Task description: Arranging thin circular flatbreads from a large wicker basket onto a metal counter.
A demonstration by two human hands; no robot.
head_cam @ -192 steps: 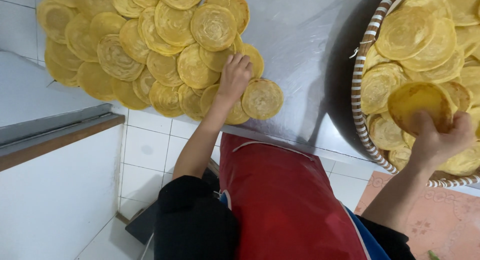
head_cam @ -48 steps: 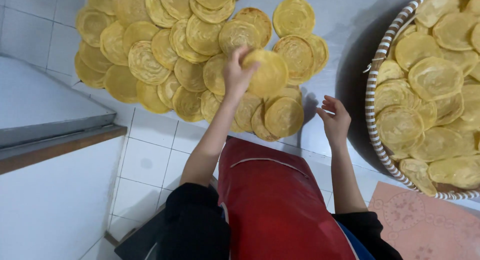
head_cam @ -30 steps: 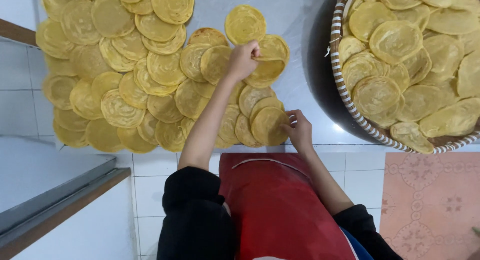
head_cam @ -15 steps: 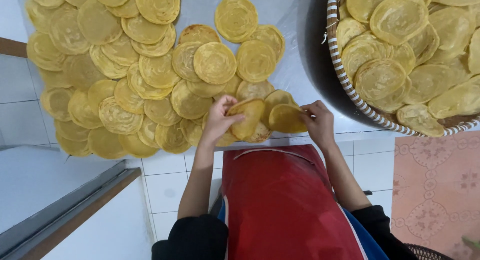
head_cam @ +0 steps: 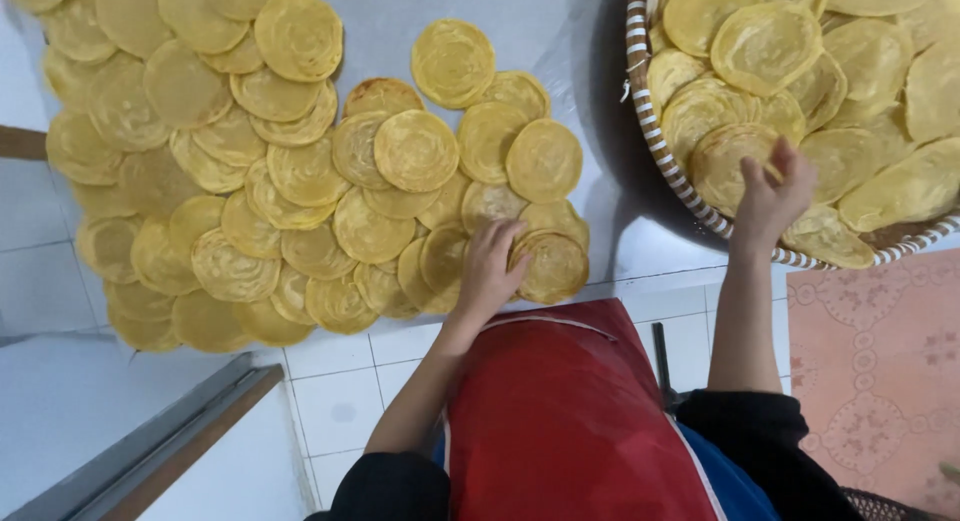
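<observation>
- Golden-yellow, round, flat pancakes (head_cam: 300,181) lie in overlapping rows on the pale grey sheet (head_cam: 560,31) over the white tiled floor (head_cam: 350,411), seen from the head camera.
- The left hand (head_cam: 490,271) rests palm down on the front edge of the spread, fingers loosely together, pressing on the nearest laid pancake (head_cam: 548,266).
- The right hand (head_cam: 772,196) reaches into the woven round basket with a striped rim (head_cam: 660,151), fingers curled and pinching the edge of a basket pancake (head_cam: 730,161).
- Progress: most of the sheet looks covered, yet the basket holds plenty more, so I judge the laying-out well along but unfinished.
- Half a second ago both hands met over the spread's front edge with pancakes; now the right has swung across to the basket and the left has flattened.
</observation>
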